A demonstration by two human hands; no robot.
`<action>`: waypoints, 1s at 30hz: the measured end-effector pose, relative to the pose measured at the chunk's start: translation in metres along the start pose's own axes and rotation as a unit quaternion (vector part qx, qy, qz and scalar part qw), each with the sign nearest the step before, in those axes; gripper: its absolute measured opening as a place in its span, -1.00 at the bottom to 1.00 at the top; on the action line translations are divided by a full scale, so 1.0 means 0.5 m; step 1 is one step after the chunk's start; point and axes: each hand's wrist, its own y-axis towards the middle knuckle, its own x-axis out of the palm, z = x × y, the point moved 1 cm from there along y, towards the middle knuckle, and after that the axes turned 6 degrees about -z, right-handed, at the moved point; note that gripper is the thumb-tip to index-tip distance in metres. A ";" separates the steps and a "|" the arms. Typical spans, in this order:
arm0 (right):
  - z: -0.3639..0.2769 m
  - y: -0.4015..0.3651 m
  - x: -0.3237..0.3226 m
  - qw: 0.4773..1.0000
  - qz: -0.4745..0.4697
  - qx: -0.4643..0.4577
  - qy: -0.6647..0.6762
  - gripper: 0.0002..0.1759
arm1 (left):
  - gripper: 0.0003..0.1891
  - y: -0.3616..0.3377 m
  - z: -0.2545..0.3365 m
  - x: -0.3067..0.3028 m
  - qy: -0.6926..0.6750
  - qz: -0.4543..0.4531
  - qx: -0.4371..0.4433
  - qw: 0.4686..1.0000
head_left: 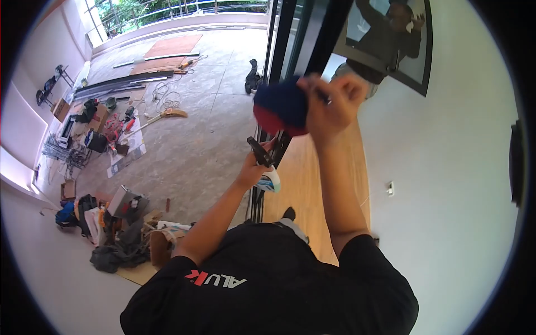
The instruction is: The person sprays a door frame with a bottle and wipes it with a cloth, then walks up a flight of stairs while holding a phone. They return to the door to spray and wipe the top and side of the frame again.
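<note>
My right hand [338, 106] is raised by the dark door frame, its fingers closed on a navy and red cap [282, 106]. The cap hangs to the left of the fingers and is slightly blurred. Lower and to the left, my left hand [258, 167] is wrapped round a black elongated piece [260, 152], whose kind I cannot make out. A white and blue roll, like tape [270, 181], hangs just under that hand, beside the frame's edge. The palm side of the left hand is hidden.
Black door frame [279, 50] stands ahead, with a glazed panel [413, 56] showing a person. Tools and cables [120, 131], long dark profiles [128, 80], and boards [173, 46] lie on the concrete floor. Bags and a cardboard box [162, 245] sit lower left. Wood flooring [296, 173] runs right.
</note>
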 end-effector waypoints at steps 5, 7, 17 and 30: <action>-0.007 0.172 0.029 0.993 0.100 -0.053 0.022 -0.77 | -0.10 -0.001 0.012 0.002 0.033 -0.016 0.017 0.999; -0.004 0.127 0.030 0.992 0.064 -0.098 -0.046 -0.76 | -0.12 0.003 0.019 0.006 0.047 -0.006 0.040 0.998; 0.019 -0.086 -0.015 0.977 -0.129 -0.103 -0.139 -0.62 | -0.15 -0.002 0.024 0.015 0.078 0.012 0.058 0.995; 0.023 -0.069 -0.045 0.939 -0.239 -0.236 -0.073 -0.66 | -0.17 0.004 0.029 0.019 0.096 0.022 0.052 0.994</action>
